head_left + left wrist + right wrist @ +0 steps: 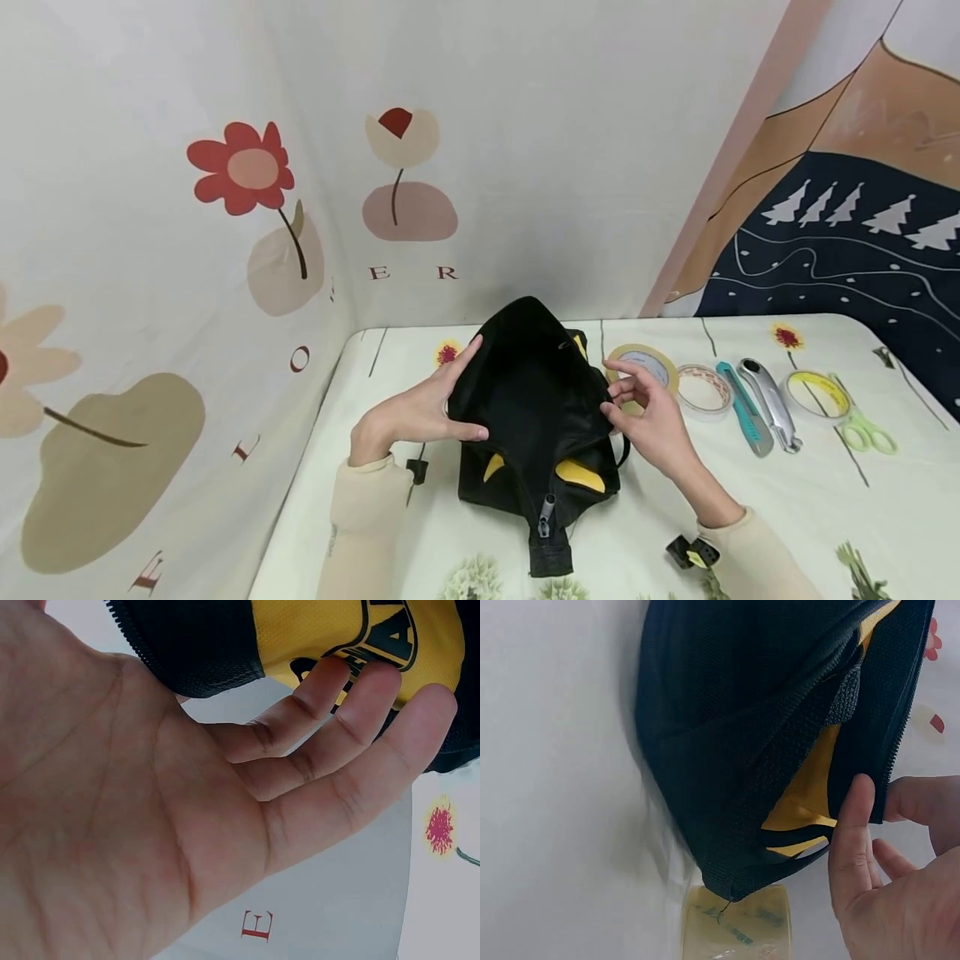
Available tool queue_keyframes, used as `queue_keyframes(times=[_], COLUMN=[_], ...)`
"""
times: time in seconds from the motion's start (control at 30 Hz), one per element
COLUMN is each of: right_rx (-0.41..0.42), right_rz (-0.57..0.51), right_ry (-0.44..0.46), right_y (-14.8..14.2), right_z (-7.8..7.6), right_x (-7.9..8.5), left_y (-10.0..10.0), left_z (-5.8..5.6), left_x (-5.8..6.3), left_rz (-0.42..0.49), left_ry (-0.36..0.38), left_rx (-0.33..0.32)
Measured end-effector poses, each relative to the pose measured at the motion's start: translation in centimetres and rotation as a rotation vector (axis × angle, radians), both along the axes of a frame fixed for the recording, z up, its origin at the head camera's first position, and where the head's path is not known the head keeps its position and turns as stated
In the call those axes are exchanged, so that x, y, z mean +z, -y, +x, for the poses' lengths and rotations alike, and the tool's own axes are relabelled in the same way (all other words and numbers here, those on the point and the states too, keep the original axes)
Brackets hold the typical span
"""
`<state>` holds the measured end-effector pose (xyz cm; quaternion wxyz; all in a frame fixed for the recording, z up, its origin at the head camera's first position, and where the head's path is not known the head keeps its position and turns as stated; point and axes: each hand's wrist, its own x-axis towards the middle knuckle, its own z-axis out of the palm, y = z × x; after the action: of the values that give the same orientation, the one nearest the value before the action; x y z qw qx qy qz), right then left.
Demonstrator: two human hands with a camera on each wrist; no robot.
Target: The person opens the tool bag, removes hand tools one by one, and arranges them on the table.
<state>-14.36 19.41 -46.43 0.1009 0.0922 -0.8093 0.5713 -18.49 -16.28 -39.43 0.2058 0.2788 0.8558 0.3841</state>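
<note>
A black zippered bag (525, 400) with yellow panels stands on the table with its mouth spread wide, and its dark inside faces me. My left hand (420, 412) grips the left side of the mouth, thumb at the front rim; in the left wrist view, its fingers curve against the outside by a yellow panel (307, 634) with black lettering. At the opposite side, my right hand (652, 421) pinches the rim. The right wrist view has thumb and fingers on either side of the zipper edge (904, 742). A zipper pull (547, 512) lies at the near end.
Right of the bag lie a wide tape roll (660, 362), a clear tape roll (726, 393), a teal utility knife (744, 408), a silver cutter (771, 402), a yellow-cored tape roll (842, 398) and green scissors (866, 431). A printed cloth wall (562, 167) rises behind.
</note>
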Motion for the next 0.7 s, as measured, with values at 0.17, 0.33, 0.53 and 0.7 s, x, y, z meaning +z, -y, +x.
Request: queue_keyframes(times=[0.17, 0.33, 0.53, 0.7], right_rx=[-0.053, -0.116, -0.146, -0.142], right_rz=[-0.012, -0.048, -0.058, -0.04], right_ry=[-0.039, -0.065, -0.104, -0.104], right_y=[0.0, 0.0, -0.2, -0.6], right_z=[-0.1, 0.1, -0.1, -0.3], right_x=[0.1, 0.6, 1.8, 3.2], left_y=[0.0, -0.2, -0.3, -0.2], left_z=[0.0, -0.2, -0.2, -0.1], left_x=[0.1, 0.3, 0.5, 0.3], left_rz=[0.004, 0.004, -0.017, -0.045], left_ry=[-0.031, -0.062, -0.078, -0.077], left_rx=[0.003, 0.003, 0.012, 0.03])
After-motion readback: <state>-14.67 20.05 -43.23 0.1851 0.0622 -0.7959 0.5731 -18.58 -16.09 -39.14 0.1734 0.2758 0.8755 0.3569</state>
